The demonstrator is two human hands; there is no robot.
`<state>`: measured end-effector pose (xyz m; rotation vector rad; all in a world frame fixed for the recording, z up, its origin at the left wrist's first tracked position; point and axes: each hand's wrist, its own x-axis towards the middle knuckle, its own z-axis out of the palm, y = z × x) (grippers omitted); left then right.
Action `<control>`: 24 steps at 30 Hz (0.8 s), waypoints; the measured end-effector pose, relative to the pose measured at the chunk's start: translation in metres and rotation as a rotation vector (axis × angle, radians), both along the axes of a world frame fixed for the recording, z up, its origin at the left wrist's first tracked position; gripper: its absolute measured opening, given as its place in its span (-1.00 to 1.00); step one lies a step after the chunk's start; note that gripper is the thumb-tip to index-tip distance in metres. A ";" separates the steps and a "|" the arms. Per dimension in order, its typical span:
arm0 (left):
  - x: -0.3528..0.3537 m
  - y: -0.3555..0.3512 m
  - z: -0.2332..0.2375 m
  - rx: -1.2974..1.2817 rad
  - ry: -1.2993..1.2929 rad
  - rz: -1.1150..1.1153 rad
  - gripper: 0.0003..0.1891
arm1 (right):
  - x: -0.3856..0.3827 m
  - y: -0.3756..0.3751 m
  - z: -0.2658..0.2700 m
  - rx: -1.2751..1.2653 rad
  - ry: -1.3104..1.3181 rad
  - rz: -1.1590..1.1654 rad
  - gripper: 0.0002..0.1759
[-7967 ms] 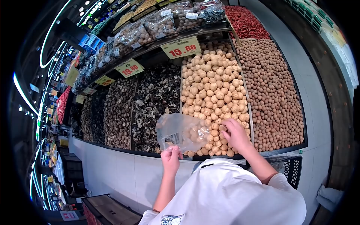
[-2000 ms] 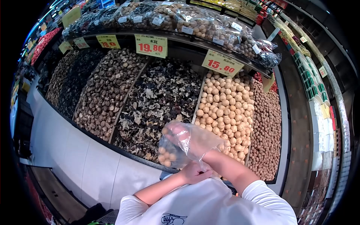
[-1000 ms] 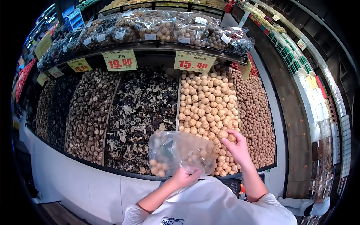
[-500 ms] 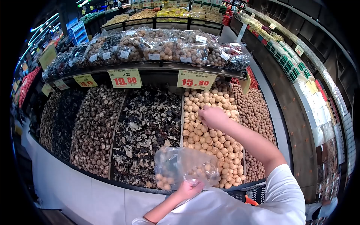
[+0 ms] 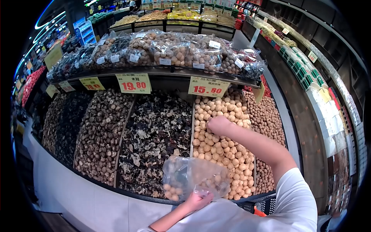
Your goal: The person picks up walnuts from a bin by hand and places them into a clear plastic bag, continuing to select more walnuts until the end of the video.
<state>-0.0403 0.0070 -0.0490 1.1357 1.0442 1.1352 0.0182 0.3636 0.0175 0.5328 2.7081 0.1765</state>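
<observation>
My left hand is closed on the edge of a clear plastic bag, low in front of the bins. Several walnuts sit in the bag's lower left part; more pale round shapes show through its right side. My right hand reaches into the bin of walnuts, its fingers curled down against the pile. Whatever lies within those fingers is hidden. Left of the walnuts, behind the bag, is a bin of dried black fungus.
Dried mushrooms fill a bin further left, and smaller brown nuts one on the right. Bagged goods line the shelf above, with price signs along its edge. A black basket is by my right side.
The view has shifted slightly, so the bins sit a little lower and further right. My right hand has curled in closer to the walnuts. My left hand keeps hold of the plastic bag.
</observation>
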 end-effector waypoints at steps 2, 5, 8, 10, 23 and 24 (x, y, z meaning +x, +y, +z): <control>0.000 0.002 0.001 -0.034 -0.021 -0.035 -0.74 | -0.002 -0.002 0.001 -0.039 0.024 -0.013 -0.83; -0.001 0.001 -0.004 -0.062 0.017 -0.078 -0.74 | -0.005 -0.004 -0.006 -0.028 0.081 0.041 -0.84; -0.003 0.000 -0.007 -0.039 -0.007 -0.095 -0.75 | -0.009 -0.004 -0.018 0.027 0.058 0.061 -0.84; -0.005 0.001 0.001 -0.030 -0.001 -0.087 -0.72 | -0.013 -0.001 -0.027 0.053 0.041 0.055 -0.84; 0.000 0.006 -0.001 0.011 -0.004 -0.060 -0.71 | -0.011 -0.003 -0.020 0.090 0.000 -0.009 -0.84; 0.000 0.005 -0.003 0.009 -0.004 -0.058 -0.71 | -0.011 -0.005 -0.011 0.066 -0.022 -0.024 -0.84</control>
